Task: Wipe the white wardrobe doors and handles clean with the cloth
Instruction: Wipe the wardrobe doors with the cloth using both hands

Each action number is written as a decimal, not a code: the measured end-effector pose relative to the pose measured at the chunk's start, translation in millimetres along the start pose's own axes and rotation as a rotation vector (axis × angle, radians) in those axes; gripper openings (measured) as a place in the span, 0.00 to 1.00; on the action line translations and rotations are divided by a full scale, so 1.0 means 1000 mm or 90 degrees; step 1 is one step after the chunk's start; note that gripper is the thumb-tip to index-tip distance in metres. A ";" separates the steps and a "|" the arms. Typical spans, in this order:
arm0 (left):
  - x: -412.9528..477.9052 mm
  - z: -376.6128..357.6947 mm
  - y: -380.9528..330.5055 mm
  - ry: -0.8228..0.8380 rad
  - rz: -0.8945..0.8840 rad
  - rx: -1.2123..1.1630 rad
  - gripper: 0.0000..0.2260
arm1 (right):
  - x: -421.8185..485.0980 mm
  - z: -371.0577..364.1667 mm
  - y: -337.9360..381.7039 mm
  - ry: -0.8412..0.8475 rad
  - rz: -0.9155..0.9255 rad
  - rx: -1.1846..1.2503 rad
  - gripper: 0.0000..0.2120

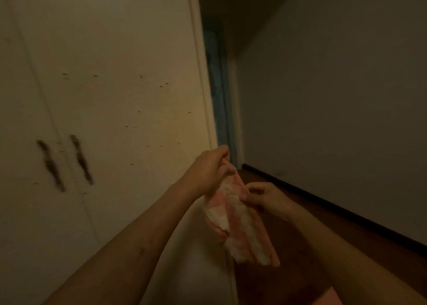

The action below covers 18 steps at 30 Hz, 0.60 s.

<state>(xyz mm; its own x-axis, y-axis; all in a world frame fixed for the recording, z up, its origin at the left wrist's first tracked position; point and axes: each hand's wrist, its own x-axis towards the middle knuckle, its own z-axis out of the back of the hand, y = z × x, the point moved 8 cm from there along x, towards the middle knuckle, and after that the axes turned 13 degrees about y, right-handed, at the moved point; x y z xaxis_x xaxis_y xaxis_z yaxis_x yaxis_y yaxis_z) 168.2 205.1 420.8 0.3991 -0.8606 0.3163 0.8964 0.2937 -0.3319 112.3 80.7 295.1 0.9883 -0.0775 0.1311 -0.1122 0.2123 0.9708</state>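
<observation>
Two hands hold one cloth [235,219] in front of a white wardrobe. Left hand [208,170], upper, is closed around the cloth's top end, fingers curled over it. Right hand [265,197], lower and to the right, pinches the cloth's right edge between thumb and fingertips. The cloth, pink and white in patches, hangs lengthwise below the hands, clear of the wardrobe, its lower end over the dark floor [300,247]. Doors [120,50] fill the left of the view and carry scattered small dark marks. Two dark handles [80,159], blurred, sit side by side at either side of the seam between the doors, well left of the hands. A plain wall [335,96] with a dark skirting [335,207] stands at right
</observation>
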 end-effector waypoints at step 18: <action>-0.176 0.230 0.088 -0.213 0.163 0.152 0.07 | 0.112 -0.214 0.087 0.232 0.063 -0.052 0.05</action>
<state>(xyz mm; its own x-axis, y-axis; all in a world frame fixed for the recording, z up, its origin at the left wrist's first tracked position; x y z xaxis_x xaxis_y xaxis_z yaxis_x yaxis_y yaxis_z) 221.2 477.7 540.3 0.6175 -0.5785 0.5330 0.7650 0.5991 -0.2362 235.3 299.1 350.7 0.9466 0.2953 0.1295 -0.2150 0.2788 0.9360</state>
